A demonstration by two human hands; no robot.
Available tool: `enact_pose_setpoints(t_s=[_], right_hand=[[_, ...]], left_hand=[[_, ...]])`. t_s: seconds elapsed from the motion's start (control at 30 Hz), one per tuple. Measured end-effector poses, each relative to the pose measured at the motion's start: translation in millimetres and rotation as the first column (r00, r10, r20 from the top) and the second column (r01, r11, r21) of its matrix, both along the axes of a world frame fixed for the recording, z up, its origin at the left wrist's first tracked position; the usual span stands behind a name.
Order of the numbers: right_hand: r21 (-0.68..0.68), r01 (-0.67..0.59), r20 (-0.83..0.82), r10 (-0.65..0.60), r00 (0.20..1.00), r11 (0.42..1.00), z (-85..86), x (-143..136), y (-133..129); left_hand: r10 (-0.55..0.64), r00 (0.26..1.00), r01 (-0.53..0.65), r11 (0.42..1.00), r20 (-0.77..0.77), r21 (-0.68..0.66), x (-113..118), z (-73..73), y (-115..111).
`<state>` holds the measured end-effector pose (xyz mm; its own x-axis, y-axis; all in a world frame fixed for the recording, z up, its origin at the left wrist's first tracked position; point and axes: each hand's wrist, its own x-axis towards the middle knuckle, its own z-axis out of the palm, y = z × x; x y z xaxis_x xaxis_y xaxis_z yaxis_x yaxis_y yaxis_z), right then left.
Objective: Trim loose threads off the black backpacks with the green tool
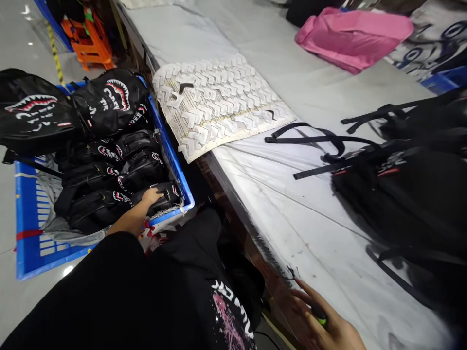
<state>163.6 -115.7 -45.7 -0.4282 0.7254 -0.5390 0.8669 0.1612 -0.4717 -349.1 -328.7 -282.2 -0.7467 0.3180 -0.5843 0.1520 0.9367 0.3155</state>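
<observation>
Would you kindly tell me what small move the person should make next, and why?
Probably lift the nearest black bag from the blue crate: the left hand rests at its top, while the right hand holds a small tool.

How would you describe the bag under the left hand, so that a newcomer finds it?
Find the blue crate beside the white table. Inside, look at the lower-right corner in this view. The black bag there is the only one the left hand touches.
</observation>
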Motion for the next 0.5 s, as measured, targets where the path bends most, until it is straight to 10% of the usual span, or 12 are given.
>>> enact_pose_setpoints(t_s=[0.13,0.3,0.5], right_hand=[[0.056,-0.016,-0.017,0.017,1.000,0.998,3.8,4,-7],[0.048,0.008,-0.138,-0.002,0.990,0.999,4.8,7,-17],[-0.276,-0.033,-0.375,-0.076,0.924,0.961,4.4,-38,-53]], left_hand=[[0.077,0.987,-0.050,0.982,-0.143,0.184,3,60.7,-20],[0.165,0.891,0.071,0.870,-0.423,0.487,10,209.6,-17],[0.291,0.543,0.741,0.276,-0.788,0.613,137,382.3,0]])
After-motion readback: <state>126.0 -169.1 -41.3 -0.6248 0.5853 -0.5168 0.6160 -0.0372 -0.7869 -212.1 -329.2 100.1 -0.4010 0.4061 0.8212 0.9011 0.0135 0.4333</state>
